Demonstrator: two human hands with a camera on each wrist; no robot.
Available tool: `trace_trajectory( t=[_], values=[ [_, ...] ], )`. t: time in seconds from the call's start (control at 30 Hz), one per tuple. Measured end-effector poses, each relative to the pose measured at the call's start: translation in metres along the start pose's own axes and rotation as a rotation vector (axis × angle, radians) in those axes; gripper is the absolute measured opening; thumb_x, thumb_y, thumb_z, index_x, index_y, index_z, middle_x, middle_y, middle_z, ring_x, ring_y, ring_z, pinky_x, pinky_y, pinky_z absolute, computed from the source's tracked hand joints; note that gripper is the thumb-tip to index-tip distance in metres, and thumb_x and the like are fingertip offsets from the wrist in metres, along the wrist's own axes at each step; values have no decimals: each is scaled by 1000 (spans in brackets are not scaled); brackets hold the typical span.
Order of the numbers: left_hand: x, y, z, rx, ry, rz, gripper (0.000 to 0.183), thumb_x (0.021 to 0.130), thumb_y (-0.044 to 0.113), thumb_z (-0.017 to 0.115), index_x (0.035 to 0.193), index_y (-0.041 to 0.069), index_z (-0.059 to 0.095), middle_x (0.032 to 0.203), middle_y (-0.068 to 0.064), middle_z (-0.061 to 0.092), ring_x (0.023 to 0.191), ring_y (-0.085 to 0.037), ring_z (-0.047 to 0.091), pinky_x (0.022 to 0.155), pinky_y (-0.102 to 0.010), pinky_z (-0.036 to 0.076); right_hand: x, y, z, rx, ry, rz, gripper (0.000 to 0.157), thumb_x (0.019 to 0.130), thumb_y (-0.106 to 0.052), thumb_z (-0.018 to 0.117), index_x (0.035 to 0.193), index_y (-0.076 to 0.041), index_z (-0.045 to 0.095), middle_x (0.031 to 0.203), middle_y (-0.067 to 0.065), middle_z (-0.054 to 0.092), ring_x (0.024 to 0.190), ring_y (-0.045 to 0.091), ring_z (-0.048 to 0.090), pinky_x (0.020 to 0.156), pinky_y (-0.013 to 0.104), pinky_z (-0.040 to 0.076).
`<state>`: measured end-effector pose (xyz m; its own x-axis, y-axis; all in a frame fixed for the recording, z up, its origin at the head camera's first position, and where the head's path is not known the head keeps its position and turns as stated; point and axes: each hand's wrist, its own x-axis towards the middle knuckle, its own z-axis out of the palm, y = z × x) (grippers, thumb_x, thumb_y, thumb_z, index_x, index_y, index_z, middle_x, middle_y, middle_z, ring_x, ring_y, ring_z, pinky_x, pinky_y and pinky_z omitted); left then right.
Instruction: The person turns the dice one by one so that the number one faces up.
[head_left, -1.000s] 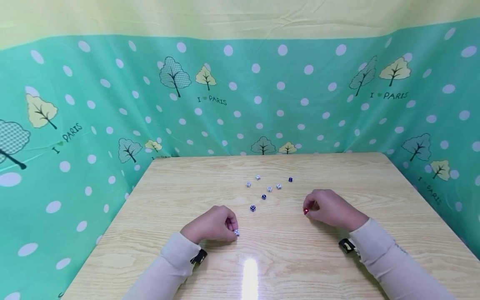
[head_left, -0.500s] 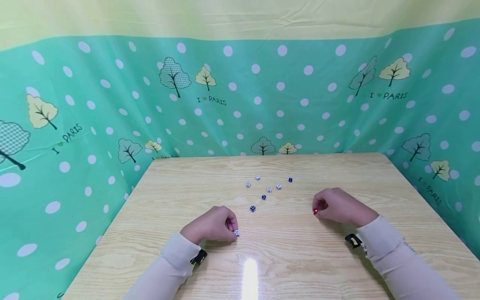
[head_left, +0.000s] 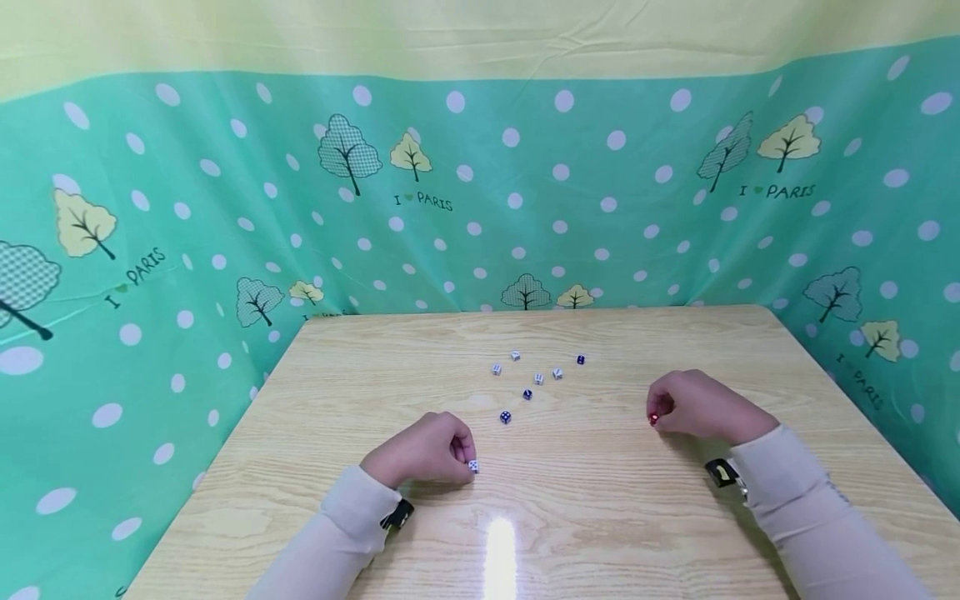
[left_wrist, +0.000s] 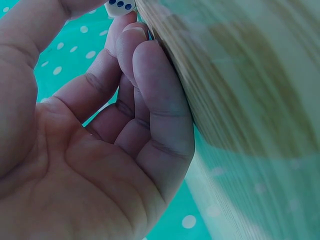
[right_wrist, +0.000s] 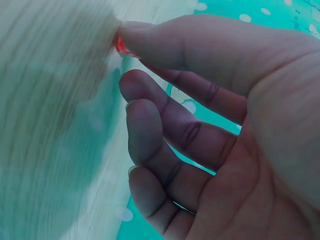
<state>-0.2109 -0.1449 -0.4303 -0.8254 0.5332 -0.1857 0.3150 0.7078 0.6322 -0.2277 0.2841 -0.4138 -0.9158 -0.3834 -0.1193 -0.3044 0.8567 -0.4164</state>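
Observation:
Between thumb and forefinger, my left hand (head_left: pixel 427 448) pinches a white die (head_left: pixel 473 467) with blue pips, low over the wooden table. The same white die (left_wrist: pixel 120 6) peeks in at the top of the left wrist view. Farther right, my right hand (head_left: pixel 701 406) pinches a red die (head_left: pixel 654 419) close to the tabletop. In the right wrist view most of the red die (right_wrist: pixel 124 47) is covered by the thumb. Nearest the left hand lies a dark blue die (head_left: pixel 506 417); a second blue die (head_left: pixel 528 395) sits just behind it.
Several white dice, among them one white die (head_left: pixel 539 379), lie scattered over the middle back of the table (head_left: pixel 360 358). A third blue die (head_left: pixel 581 360) is at their right. A green dotted curtain (head_left: pixel 450 208) encloses the table's back and sides.
My right hand has moved to the right and slightly away from me, carrying the red die along the table. The left hand and the loose dice have stayed in place.

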Motion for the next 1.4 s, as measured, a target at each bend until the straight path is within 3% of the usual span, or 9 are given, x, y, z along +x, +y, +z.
trace_trajectory(
  t=[0.7, 0.97, 1.4],
  values=[
    [-1, 1, 0, 4, 3, 5, 17, 72, 9, 83, 75, 19, 70, 73, 6, 65, 69, -9, 58, 66, -27, 51, -7, 27, -14, 32, 3, 83, 12, 83, -6, 82, 86, -13, 72, 82, -2, 65, 75, 17, 54, 67, 33, 46],
    [0, 1, 0, -3, -3, -2, 17, 73, 8, 83, 77, 19, 70, 74, 5, 65, 68, -10, 57, 65, -27, 51, -10, 32, -18, 44, -2, 132, 13, 83, -7, 82, 87, -13, 71, 83, 0, 65, 75, 18, 54, 66, 33, 47],
    [0, 0, 0, 6, -4, -4, 17, 73, 9, 83, 77, 20, 70, 73, 6, 65, 68, -10, 57, 65, -27, 50, -11, 34, -20, 37, 0, 141, 13, 83, -7, 83, 87, -12, 71, 82, 1, 65, 74, 19, 54, 66, 34, 46]
  ],
)
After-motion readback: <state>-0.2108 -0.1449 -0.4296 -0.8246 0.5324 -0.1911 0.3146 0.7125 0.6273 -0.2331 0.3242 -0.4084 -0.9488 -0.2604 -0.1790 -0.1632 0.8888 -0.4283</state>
